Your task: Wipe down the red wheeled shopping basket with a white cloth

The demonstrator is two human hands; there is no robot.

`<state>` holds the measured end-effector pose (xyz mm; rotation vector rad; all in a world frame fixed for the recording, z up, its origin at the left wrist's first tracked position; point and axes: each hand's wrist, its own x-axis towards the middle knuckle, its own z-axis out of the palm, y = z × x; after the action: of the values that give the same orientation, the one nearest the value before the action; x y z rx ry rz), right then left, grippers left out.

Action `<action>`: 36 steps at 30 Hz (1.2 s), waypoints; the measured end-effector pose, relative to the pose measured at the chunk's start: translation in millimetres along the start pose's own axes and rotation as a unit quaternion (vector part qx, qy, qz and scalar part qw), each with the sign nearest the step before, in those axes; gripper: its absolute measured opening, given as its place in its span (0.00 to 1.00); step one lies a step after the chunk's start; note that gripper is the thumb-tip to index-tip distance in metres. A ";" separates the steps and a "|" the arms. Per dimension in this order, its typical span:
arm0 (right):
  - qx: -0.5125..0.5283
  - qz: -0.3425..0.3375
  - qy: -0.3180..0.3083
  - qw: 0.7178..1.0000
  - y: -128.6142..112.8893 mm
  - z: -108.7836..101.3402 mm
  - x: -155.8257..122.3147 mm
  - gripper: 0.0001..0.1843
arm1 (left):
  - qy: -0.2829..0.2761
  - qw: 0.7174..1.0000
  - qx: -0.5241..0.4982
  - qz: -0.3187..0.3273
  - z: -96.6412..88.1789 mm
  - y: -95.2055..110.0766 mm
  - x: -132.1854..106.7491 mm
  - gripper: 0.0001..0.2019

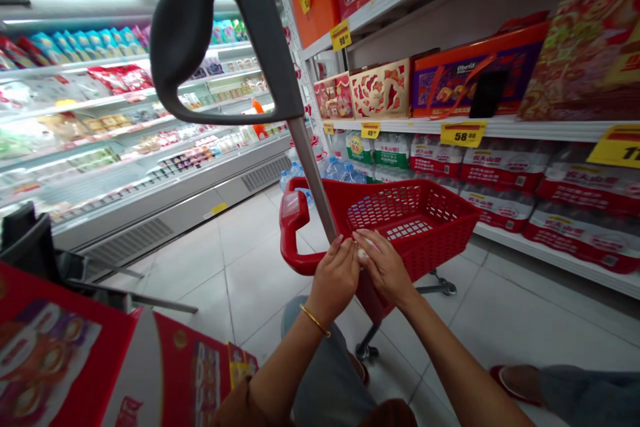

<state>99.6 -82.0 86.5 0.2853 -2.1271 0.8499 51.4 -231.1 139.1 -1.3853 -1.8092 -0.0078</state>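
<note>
My left hand (336,275), below a gold bracelet (315,320), meets my right hand (384,265) in the middle of the view. The fingers of both are bent and pressed together, closed around a small whitish thing (361,253) that is mostly covered; its kind cannot be told. Just behind them stands a red shopping basket trolley (440,220). Its inside shows nothing in the visible part. A metal pole (313,170) rises from the trolley to a dark grey loop handle (180,47) at upper left; neither hand is on that handle.
Shelves on the right bear gift boxes (383,90) above packs of bottled water (505,170). A lit refrigerated display (165,213) runs along the left. Red cartons (175,360) fill the lower left. Another person's foot (520,380) is on the tiled floor (260,267) at right.
</note>
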 end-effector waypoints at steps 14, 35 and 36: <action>-0.099 -0.010 0.137 0.986 38.7 3.1 -24.6 0.21 | 0.012 0.996 -0.048 -0.073 6.1 9.0 -10.9 0.21; -0.084 -0.008 0.137 0.987 4.6 22.8 -10.8 0.20 | 0.056 0.986 -0.079 -0.133 15.6 22.0 -11.7 0.19; -0.089 -0.008 0.141 0.986 9.9 22.0 -12.8 0.20 | 0.055 0.986 -0.081 -0.134 15.2 22.4 -11.6 0.19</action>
<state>89.9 -90.1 62.3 0.0830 -1.9153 0.6423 60.6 -224.4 111.9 -1.2146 -1.9207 -0.3742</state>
